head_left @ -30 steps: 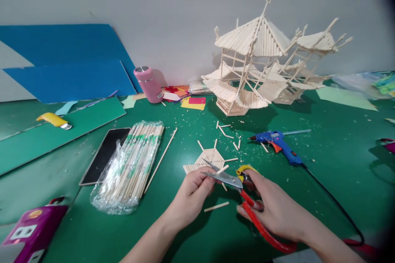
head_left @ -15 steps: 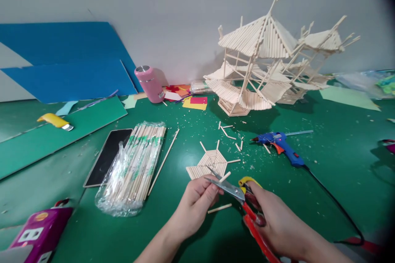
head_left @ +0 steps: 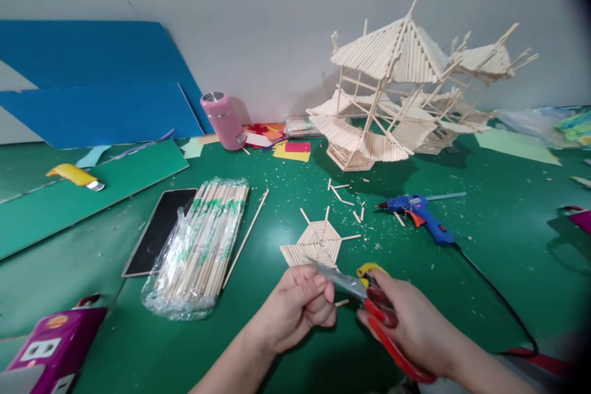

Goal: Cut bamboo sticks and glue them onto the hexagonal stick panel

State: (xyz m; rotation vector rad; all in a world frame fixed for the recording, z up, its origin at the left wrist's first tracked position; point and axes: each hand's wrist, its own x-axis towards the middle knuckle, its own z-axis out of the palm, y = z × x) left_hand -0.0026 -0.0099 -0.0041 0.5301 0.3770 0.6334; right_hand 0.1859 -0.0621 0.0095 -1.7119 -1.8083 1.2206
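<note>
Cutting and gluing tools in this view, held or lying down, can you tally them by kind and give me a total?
Scissors: 1, in the right hand
Glue gun: 1
Yellow utility knife: 1
Total: 3

Desk qty. list: L grip, R grip: 1 ea. Scissors: 1 pr. Hex stick panel, ctr.: 1. Near-L stick pack, far-ctr. stick pack: 1 ea. Long loose stick: 1. Large stick tower, smaller stick tower, far R: 1 ea. Glue gun: 1. Pink bottle: 1. Yellow cutter: 1. Blue boards, far L: 2. Green board: 1. Purple socket box: 1.
</note>
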